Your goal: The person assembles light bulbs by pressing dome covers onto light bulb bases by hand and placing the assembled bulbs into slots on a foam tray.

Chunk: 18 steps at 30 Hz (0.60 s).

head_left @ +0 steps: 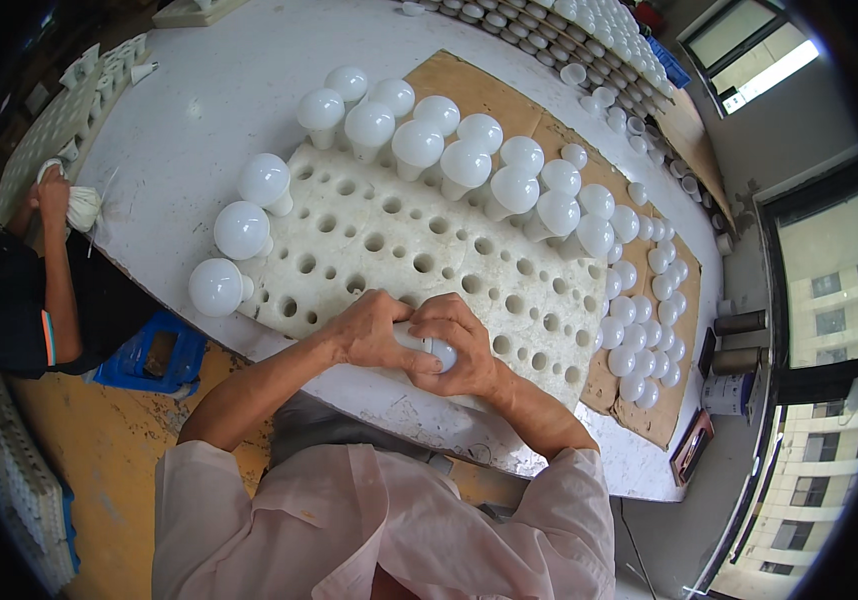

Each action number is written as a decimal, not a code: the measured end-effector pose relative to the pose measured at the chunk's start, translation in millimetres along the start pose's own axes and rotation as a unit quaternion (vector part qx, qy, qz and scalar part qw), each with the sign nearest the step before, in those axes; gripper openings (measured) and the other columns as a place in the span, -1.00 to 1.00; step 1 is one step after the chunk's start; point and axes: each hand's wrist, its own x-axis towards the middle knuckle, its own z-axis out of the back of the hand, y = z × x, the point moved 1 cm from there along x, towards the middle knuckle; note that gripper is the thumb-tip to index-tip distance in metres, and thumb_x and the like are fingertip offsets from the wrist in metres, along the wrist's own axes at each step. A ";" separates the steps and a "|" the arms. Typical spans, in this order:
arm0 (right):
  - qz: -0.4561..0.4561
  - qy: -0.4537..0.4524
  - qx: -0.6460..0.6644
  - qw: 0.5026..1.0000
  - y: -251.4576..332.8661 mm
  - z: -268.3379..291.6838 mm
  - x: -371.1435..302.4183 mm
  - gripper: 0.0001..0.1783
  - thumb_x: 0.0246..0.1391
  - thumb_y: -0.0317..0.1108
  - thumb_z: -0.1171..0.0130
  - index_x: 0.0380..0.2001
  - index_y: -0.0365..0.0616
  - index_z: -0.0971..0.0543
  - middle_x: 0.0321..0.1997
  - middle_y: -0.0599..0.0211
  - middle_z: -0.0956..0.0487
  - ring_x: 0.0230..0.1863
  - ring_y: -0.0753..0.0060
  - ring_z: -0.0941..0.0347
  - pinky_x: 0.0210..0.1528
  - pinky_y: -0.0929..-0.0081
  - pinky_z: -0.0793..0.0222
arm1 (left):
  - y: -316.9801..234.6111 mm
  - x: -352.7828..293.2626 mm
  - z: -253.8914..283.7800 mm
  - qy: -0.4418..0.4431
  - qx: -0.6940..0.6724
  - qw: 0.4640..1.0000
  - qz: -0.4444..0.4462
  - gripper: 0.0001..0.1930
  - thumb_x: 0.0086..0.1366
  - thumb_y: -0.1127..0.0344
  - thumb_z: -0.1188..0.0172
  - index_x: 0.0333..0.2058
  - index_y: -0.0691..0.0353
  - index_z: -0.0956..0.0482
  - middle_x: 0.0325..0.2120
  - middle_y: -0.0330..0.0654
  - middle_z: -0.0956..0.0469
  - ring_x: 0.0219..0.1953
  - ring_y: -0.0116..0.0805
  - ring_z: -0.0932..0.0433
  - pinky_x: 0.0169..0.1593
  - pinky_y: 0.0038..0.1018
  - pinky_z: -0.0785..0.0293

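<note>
Both my hands are closed round one white light bulb (440, 352), close to the near edge of a white foam board. My left hand (369, 332) grips it from the left, and my right hand (464, 345) wraps it from the right. Fingers cover most of the bulb; a rounded white part shows between them. The foam board (341, 225) has rows of larger and smaller round holes. White bulbs (418, 144) stand in rows along its far side, dome up. Three more bulbs (242, 230) lean outward at its left edge.
Cardboard (604, 390) on the white table (199, 110) carries many white domes (639, 335) at right. Stacked trays of domes (589, 40) stand at the back right. At left, a co-worker's hand (52, 195) holds something white. A blue crate (154, 355) sits below.
</note>
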 end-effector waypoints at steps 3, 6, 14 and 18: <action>-0.012 -0.001 -0.004 1.000 -1.2 0.9 -1.9 -0.53 -0.52 -0.54 -0.28 -0.32 -0.15 -0.51 -0.24 0.24 -0.46 -0.22 0.19 -0.43 -0.20 0.34 -0.40 | -0.8 2.7 -1.7 0.006 0.011 1.000 0.004 -0.34 -0.24 -0.15 -0.41 -0.42 0.45 -0.60 -0.55 -0.04 -0.59 -0.47 -0.36 -0.56 -0.36 -0.46 -0.46; -0.022 0.007 -0.006 1.000 -3.0 2.5 -1.4 -0.54 -0.48 -0.54 -0.30 -0.32 -0.15 -0.51 -0.26 0.23 -0.47 -0.24 0.17 -0.43 -0.21 0.31 -0.41 | 2.1 5.3 -3.0 0.013 0.018 0.999 0.025 -0.34 -0.27 -0.14 -0.38 -0.41 0.46 -0.60 -0.57 -0.07 -0.59 -0.47 -0.36 -0.56 -0.35 -0.45 -0.46; -0.142 -0.062 0.119 0.981 -12.7 8.8 4.4 -0.09 -0.39 -0.40 -0.47 0.12 -0.11 -0.24 0.07 0.22 -0.35 0.10 0.26 -0.31 0.16 0.35 -0.25 | 9.6 11.0 6.3 0.116 -0.404 0.900 0.114 -0.36 0.09 -0.14 -0.33 -0.23 0.46 -0.51 -0.53 -0.13 -0.55 -0.59 -0.54 -0.52 -0.65 -0.68 -0.38; -0.237 -0.006 0.079 0.968 -11.0 13.7 -3.8 -0.06 -0.32 -0.36 -0.48 0.17 -0.10 -0.20 0.11 0.18 -0.35 0.15 0.25 -0.30 0.18 0.30 -0.23 | 9.7 10.7 -2.9 0.087 -0.402 0.906 0.097 -0.30 0.10 -0.21 -0.28 -0.18 0.46 -0.47 -0.49 -0.13 -0.54 -0.64 -0.53 -0.49 -0.66 -0.66 -0.34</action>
